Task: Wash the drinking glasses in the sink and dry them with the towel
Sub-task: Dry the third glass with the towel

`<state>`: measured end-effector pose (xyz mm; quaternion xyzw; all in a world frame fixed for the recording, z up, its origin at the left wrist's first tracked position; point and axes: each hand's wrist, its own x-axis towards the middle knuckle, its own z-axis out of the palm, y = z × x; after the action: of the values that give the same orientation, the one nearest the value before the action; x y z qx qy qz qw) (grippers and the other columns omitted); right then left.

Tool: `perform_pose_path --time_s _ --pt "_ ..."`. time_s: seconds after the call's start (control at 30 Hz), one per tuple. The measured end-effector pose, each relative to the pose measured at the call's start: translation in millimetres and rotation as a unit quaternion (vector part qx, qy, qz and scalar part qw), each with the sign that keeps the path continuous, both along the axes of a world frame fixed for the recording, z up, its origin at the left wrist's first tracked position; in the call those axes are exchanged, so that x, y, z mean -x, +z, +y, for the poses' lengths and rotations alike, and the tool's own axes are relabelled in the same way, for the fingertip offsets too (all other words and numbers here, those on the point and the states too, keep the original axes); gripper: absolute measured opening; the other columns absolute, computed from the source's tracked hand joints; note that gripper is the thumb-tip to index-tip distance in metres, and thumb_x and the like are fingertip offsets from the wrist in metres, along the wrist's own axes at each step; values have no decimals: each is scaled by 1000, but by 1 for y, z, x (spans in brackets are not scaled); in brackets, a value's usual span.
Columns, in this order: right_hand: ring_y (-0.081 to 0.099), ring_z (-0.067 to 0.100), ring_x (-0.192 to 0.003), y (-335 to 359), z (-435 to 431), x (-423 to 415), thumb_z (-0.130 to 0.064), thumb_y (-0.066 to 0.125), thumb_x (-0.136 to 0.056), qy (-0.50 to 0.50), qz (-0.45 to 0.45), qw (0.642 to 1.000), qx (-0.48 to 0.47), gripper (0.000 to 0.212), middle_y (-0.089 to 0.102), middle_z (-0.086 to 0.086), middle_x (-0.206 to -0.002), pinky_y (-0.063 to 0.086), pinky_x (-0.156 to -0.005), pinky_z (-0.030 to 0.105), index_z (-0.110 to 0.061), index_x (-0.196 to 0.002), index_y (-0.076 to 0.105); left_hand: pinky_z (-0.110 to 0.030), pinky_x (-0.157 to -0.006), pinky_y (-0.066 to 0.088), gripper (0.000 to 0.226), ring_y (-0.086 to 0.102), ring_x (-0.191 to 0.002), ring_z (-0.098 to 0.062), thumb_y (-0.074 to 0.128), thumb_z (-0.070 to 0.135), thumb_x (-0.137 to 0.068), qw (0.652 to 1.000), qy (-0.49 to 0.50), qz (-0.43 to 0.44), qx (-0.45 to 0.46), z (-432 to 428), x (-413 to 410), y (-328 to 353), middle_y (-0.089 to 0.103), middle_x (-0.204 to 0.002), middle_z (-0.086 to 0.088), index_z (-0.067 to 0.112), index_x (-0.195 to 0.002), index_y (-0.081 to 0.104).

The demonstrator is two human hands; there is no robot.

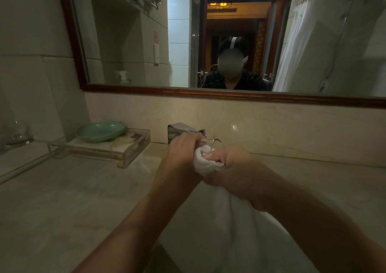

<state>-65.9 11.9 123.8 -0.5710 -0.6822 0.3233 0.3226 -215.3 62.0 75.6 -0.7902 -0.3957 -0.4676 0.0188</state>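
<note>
A clear drinking glass is held up over the sink, only its rim showing between my hands. A white towel is bunched around it and hangs down over the white sink. My left hand grips the bunched towel from the left. My right hand curls around the towel and the glass from the right. Another clear glass stands on the shelf at the far left.
A chrome faucet sits just behind my hands. A clear acrylic tray holds a green dish at the back left. A marble counter surrounds the sink; a framed mirror hangs above.
</note>
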Motion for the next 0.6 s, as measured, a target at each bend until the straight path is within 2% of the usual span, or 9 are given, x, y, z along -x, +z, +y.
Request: perform_pose_path --time_s 0.03,0.1,0.13,0.23,0.27,0.33,0.43,0.53,0.6 --pt "72 11 -85 -1 -2 2 7 64 -91 -1 33 999 18 11 71 22 -94 46 -57 7 16 -98 68 -25 -94 46 57 57 -113 -16 82 9 -77 999 24 6 -21 -1 -2 0 61 -123 0 17 -128 60" --pt "71 2 -61 6 -1 1 6 69 -88 2 126 987 98 10 72 11 -74 48 -49 9 -2 -82 69 -31 -85 54 44 62 -101 -23 81 9 -81 994 54 13 -92 0 -4 -3 66 -112 -9 8 -122 65" --pt "71 5 -59 12 -4 1 2 71 -88 6 183 974 131 13 74 6 -73 53 -51 15 -11 -85 70 -32 -79 56 40 63 -97 -25 80 12 -82 989 77 21 -121 0 -5 -3 67 -108 -11 5 -120 67" --pt "70 25 -97 20 -6 -2 -6 67 -92 38 236 959 153 27 73 12 -111 58 -88 33 -9 -118 66 -29 -72 54 48 63 -97 -26 85 14 -77 980 121 33 -157 2 -7 -5 67 -111 -12 5 -121 68" --pt "70 27 -102 19 -7 -2 -6 68 -92 34 238 959 152 31 73 13 -115 57 -92 37 -8 -122 66 -27 -72 52 49 63 -97 -26 85 15 -76 981 109 36 -154 1 -8 -4 67 -111 -11 5 -121 68" --pt "75 18 -84 16 -8 -7 -6 71 -89 47 228 963 138 17 78 4 -92 60 -73 28 -13 -105 73 -22 -75 49 51 64 -96 -22 83 23 -76 989 59 35 -134 3 -7 -5 67 -111 -10 5 -121 67" --pt "66 -2 -67 17 -12 -19 -15 74 -89 94 11 995 -18 13 69 -18 -69 51 -63 10 -26 -83 70 -23 -86 55 71 64 -102 -13 91 31 -69 995 -75 13 -62 9 7 -5 67 -118 -4 9 -130 62" --pt "59 -12 -74 21 -13 -21 -28 71 -92 145 -205 956 -151 9 64 -27 -80 45 -72 3 -30 -100 75 -32 -92 56 72 67 -107 -7 91 37 -68 989 -139 30 28 14 23 3 70 -120 8 23 -133 64" --pt "59 -13 -80 23 -11 -23 -31 66 -95 155 -259 938 -168 19 65 -28 -87 45 -78 3 -29 -112 75 -34 -90 56 68 67 -107 -5 86 51 -70 989 -120 81 43 15 24 6 69 -118 16 34 -132 64"
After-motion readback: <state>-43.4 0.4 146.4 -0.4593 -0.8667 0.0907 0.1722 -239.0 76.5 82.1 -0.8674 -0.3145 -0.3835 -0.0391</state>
